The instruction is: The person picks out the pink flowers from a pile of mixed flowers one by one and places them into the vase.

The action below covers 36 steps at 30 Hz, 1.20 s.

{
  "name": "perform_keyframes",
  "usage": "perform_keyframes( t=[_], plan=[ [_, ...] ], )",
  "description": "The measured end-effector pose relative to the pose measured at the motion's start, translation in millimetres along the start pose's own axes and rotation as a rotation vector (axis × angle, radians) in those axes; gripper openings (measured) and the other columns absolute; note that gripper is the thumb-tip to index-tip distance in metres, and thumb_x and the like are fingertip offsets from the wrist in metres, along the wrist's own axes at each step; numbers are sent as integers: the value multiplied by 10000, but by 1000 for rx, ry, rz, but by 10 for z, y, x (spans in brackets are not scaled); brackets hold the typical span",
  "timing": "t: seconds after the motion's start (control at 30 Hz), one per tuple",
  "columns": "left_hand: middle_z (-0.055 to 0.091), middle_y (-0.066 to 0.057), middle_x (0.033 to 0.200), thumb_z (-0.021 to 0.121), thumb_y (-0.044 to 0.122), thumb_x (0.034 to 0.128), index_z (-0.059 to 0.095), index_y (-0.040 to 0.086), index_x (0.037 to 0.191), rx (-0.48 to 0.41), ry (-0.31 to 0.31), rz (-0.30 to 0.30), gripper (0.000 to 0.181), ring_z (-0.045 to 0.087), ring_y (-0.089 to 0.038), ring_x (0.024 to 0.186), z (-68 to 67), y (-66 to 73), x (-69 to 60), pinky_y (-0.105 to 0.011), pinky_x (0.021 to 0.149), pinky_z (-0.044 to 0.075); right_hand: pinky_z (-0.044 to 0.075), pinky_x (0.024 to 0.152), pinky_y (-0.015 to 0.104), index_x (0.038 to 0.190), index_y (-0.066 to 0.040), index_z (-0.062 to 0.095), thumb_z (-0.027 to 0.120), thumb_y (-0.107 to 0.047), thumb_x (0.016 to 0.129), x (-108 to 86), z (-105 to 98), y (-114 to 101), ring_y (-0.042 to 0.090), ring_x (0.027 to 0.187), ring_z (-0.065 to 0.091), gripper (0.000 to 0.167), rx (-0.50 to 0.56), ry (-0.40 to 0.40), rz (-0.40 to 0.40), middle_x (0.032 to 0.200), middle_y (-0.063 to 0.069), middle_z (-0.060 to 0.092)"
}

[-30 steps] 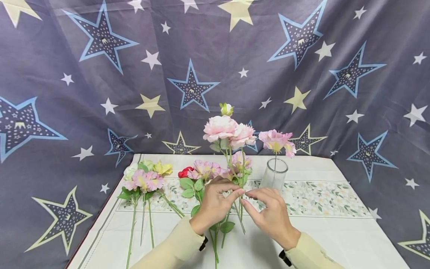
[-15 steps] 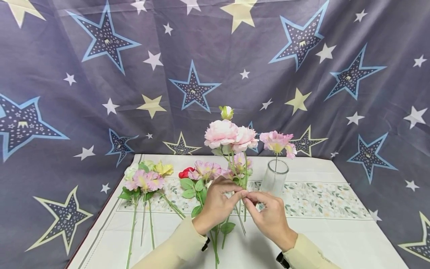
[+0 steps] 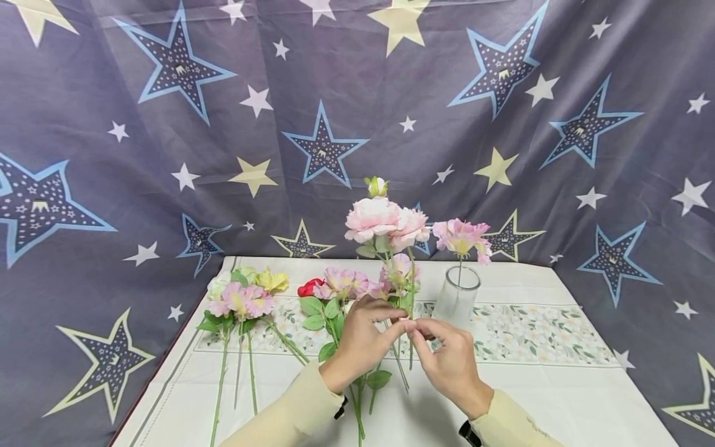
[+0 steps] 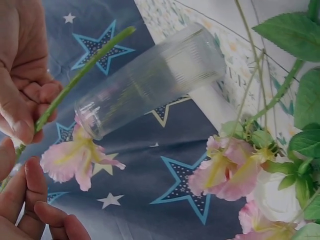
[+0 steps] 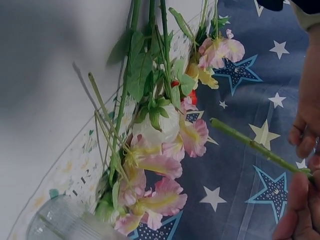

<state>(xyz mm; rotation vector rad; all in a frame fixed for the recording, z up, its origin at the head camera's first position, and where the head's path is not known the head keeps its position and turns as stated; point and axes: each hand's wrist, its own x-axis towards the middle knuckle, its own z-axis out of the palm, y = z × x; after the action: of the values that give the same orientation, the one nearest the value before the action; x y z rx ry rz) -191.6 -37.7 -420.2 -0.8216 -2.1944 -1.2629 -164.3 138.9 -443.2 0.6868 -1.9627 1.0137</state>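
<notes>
In the head view, both hands meet at the middle, on the green stem of a pink peony [image 3: 373,220] with two blooms and a bud. My left hand [image 3: 360,338] pinches the stem between thumb and fingers. Close beside it, my right hand [image 3: 452,360] pinches it too, fingertips touching the left's. The cut lower end of the stem [image 4: 90,62] pokes free below the fingers in the left wrist view. Just right of the blooms, a clear glass vase [image 3: 455,301] stands upright, holding one pink-and-yellow flower [image 3: 460,239].
Several flowers, among them a red one [image 3: 310,287] and pink ones [image 3: 343,282], lie behind and below the left hand. Another group, with a yellow flower [image 3: 272,280], lies at the left. A floral runner [image 3: 542,332] crosses the white table; a starry curtain [image 3: 357,81] hangs behind.
The two hands have come together on the peony stem, the right hand shifting slightly left. The peony has moved a little to the right. The vase and lying flowers are unchanged.
</notes>
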Motion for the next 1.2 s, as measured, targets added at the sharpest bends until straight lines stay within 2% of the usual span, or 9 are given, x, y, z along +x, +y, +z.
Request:
perform_keyframes(
  t=[0.17, 0.4, 0.57, 0.7, 0.93, 1.1, 1.2],
  plan=[
    [760, 56, 979, 846, 295, 861, 825, 155, 999, 38, -24, -51, 198, 680, -116, 954, -34, -86, -46, -423, 918, 512, 559, 608, 228, 888, -46, 771, 793, 91, 783, 64, -56, 8, 145, 622, 685, 174, -15, 21, 1, 792, 59, 755],
    [756, 50, 1013, 834, 311, 872, 813, 154, 1012, 89, -50, -90, 211, 663, -126, 916, -119, -230, -131, -347, 772, 548, 554, 599, 238, 865, -57, 772, 799, 69, 779, 146, -130, 55, 154, 605, 678, 155, -46, 62, 15, 766, 40, 751],
    [749, 88, 1034, 810, 362, 888, 804, 190, 1061, 175, -80, -183, 244, 666, -143, 971, -193, -316, -212, -358, 843, 532, 551, 621, 222, 857, -50, 775, 798, 50, 787, 189, -182, 93, 163, 616, 677, 125, -64, 71, 35, 771, 47, 753],
    [747, 74, 1049, 798, 385, 894, 798, 199, 1087, 227, -99, -247, 269, 667, -161, 950, -263, -399, -282, -383, 833, 530, 544, 621, 218, 861, -43, 779, 797, 58, 790, 236, -228, 126, 163, 611, 673, 125, -74, 90, 35, 765, 46, 755],
    [732, 36, 975, 803, 417, 885, 784, 198, 1112, 309, -92, -292, 315, 668, -216, 901, -396, -606, -431, -376, 749, 527, 530, 619, 216, 844, -66, 780, 798, 58, 793, 334, -297, 153, 149, 605, 658, 135, -99, 123, 35, 741, 23, 746],
    [696, 79, 907, 815, 417, 876, 784, 217, 1125, 345, -93, -337, 321, 617, -148, 799, -470, -733, -529, -319, 677, 472, 523, 622, 196, 848, -62, 783, 796, 56, 798, 385, -340, 170, 147, 606, 659, 129, -105, 138, 40, 743, 26, 750],
    [694, 84, 913, 819, 396, 876, 787, 205, 1107, 361, -88, -334, 301, 611, -117, 784, -502, -778, -573, -315, 682, 473, 522, 614, 196, 851, -60, 786, 797, 58, 797, 412, -364, 183, 135, 607, 660, 130, -116, 155, 27, 745, 20, 752]
  ],
)
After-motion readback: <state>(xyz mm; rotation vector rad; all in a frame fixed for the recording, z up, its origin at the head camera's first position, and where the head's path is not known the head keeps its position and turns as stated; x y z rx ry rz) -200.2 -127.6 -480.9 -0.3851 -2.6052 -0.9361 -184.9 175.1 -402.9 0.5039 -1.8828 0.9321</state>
